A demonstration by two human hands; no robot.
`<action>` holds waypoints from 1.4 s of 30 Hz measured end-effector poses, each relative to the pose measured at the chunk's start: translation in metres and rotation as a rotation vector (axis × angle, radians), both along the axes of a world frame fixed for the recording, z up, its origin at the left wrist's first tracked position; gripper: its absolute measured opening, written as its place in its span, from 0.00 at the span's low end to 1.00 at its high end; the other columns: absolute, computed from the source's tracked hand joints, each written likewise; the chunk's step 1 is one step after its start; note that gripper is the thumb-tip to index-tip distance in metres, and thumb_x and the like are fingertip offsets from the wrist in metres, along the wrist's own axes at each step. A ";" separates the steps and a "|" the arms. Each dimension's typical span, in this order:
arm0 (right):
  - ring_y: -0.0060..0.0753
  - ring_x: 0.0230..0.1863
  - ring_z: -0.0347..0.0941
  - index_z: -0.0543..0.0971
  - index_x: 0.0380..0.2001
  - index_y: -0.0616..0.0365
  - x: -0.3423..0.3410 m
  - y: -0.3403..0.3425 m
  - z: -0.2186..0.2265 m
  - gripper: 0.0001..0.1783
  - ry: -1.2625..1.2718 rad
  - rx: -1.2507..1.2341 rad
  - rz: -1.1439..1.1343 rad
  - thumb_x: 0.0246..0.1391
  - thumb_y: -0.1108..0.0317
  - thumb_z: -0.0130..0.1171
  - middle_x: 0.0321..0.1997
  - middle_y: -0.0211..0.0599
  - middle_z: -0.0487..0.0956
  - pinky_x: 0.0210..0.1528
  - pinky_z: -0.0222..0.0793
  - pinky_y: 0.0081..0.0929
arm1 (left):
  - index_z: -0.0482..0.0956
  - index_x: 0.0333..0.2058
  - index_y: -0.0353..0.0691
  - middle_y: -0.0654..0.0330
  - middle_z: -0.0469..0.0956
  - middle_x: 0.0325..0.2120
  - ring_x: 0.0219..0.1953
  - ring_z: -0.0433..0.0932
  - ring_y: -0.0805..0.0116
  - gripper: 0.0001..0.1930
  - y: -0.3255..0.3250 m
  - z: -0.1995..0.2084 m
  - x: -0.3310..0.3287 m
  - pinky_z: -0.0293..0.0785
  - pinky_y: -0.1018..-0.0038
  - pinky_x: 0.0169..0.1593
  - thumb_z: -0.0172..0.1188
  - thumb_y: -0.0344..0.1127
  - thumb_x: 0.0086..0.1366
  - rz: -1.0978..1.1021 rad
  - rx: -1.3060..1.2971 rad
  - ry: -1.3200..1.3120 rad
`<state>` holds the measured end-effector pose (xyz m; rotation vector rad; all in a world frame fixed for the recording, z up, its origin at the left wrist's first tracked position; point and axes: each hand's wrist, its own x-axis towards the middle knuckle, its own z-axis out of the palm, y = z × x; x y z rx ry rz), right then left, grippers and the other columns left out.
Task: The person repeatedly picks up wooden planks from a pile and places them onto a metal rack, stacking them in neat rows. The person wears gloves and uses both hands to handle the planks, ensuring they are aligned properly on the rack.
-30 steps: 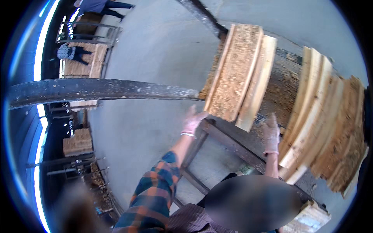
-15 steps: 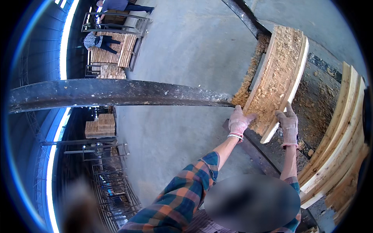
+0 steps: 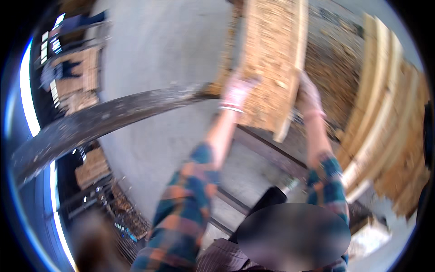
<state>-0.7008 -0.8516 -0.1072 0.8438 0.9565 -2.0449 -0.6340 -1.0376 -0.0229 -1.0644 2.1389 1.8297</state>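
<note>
A stretch of wooden boards (image 3: 271, 50), strewn with sawdust and wood chips, runs away from me at upper centre. My left hand (image 3: 237, 93), in a pale pinkish work glove, is closed on its left edge with the thumb over the top. On the other side, my right hand (image 3: 309, 95), gloved too, grips the right edge, where a paler strip of wood runs along. Motion blurs both hands, and the right fingers under the wood are hidden.
Curved-looking long planks (image 3: 378, 86) are stacked at the right. A dark metal beam (image 3: 118, 109) crosses from the left to the boards. Sawdust covers the frame (image 3: 337, 68) between boards and planks. Two people stand near lumber stacks (image 3: 84, 75) at far left.
My hands have come farther along the boards' edges, the right now wrapping the side. The view has turned, and the boards and planks appear shifted left and up.
</note>
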 end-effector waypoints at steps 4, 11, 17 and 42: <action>0.37 0.48 0.73 0.74 0.54 0.59 0.022 0.004 0.034 0.37 0.228 0.033 0.207 0.48 0.42 0.64 0.49 0.46 0.77 0.54 0.67 0.34 | 0.73 0.50 0.31 0.58 0.79 0.38 0.39 0.76 0.72 0.29 0.002 0.052 0.032 0.70 0.77 0.47 0.70 0.44 0.55 -0.061 0.040 0.056; 0.42 0.62 0.64 0.69 0.58 0.58 0.152 0.143 0.108 0.23 0.816 0.417 0.636 0.61 0.62 0.51 0.60 0.45 0.70 0.64 0.62 0.30 | 0.61 0.59 0.31 0.52 0.72 0.47 0.46 0.75 0.63 0.33 0.143 0.113 0.162 0.72 0.68 0.52 0.61 0.44 0.61 0.249 0.239 -0.031; 0.38 0.53 0.72 0.72 0.56 0.64 0.276 0.265 0.215 0.44 0.174 0.093 0.219 0.52 0.33 0.53 0.51 0.48 0.77 0.56 0.66 0.32 | 0.55 0.61 0.31 0.48 0.66 0.53 0.53 0.70 0.59 0.37 0.250 0.205 0.261 0.72 0.64 0.54 0.59 0.49 0.62 -0.052 0.347 -0.275; 0.32 0.51 0.71 0.71 0.56 0.64 0.652 0.489 0.251 0.37 -0.568 0.184 -0.606 0.62 0.40 0.44 0.51 0.38 0.77 0.55 0.63 0.26 | 0.63 0.60 0.35 0.49 0.69 0.56 0.56 0.70 0.59 0.23 0.470 0.158 0.437 0.64 0.66 0.62 0.47 0.37 0.69 -0.478 1.075 -0.995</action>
